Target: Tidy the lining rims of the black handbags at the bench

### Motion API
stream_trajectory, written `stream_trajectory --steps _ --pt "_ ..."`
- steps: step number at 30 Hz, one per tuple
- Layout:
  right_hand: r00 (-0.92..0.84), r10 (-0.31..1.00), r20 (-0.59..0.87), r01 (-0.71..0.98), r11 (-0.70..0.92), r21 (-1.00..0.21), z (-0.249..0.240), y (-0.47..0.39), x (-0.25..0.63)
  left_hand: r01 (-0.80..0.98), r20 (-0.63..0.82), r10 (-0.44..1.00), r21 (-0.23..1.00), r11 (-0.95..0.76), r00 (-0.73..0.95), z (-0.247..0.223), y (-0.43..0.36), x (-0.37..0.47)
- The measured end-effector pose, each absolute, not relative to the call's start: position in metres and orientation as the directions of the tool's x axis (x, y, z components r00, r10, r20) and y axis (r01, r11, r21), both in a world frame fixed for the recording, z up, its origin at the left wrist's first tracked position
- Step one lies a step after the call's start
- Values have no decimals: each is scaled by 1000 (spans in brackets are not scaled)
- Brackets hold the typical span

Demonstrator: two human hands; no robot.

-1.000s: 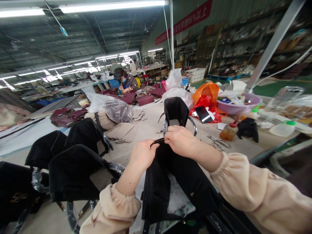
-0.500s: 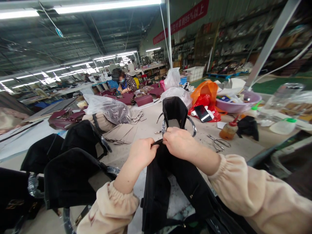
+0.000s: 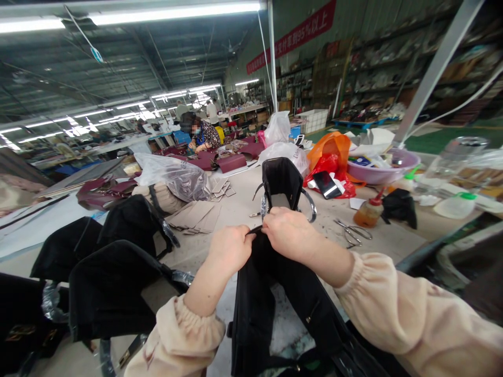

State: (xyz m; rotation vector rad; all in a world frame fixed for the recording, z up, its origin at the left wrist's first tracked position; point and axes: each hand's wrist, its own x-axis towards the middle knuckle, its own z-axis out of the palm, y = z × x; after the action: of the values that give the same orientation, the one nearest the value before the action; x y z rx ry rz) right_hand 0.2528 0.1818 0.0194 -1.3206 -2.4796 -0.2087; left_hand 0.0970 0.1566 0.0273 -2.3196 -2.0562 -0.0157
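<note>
Both hands pinch the far top edge of a black bag (image 3: 255,309), close beside each other. My left hand (image 3: 231,246) has its thumb and fingers pressed together on the edge. My right hand (image 3: 288,235) grips the same edge just to the right, fingers curled over it. The bag lies toward me with its sides apart, and a small metal zipper pull shows on its right side. Right behind my hands stands another black bag (image 3: 281,180) with plastic-wrapped handles. Several more black bags, one of them a large bag (image 3: 113,293), sit at the left.
Scissors (image 3: 354,233), a bottle of amber liquid (image 3: 368,212) and a phone (image 3: 328,184) lie to the right. Behind them is a purple basin (image 3: 383,170). Cardboard pieces (image 3: 198,215) and a clear plastic bag (image 3: 173,175) are at left centre. A co-worker (image 3: 202,133) sits beyond maroon pieces.
Almost nothing differs. Both hands keep their hold on the black bag's edge, and the view has shifted very slightly.
</note>
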Motion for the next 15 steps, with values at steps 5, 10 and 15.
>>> stream_trajectory --steps 5,10,15 --pt "-525 780 339 824 567 -28 17 184 254 988 40 987 1 -153 153 25 158 94" --pt "-520 792 321 833 553 -14 19 183 254 986 48 985 -17 -166 167 26 158 95" --pt "-503 795 338 836 547 -43 21 180 254 988 77 985 -34 -150 153 26 157 97"
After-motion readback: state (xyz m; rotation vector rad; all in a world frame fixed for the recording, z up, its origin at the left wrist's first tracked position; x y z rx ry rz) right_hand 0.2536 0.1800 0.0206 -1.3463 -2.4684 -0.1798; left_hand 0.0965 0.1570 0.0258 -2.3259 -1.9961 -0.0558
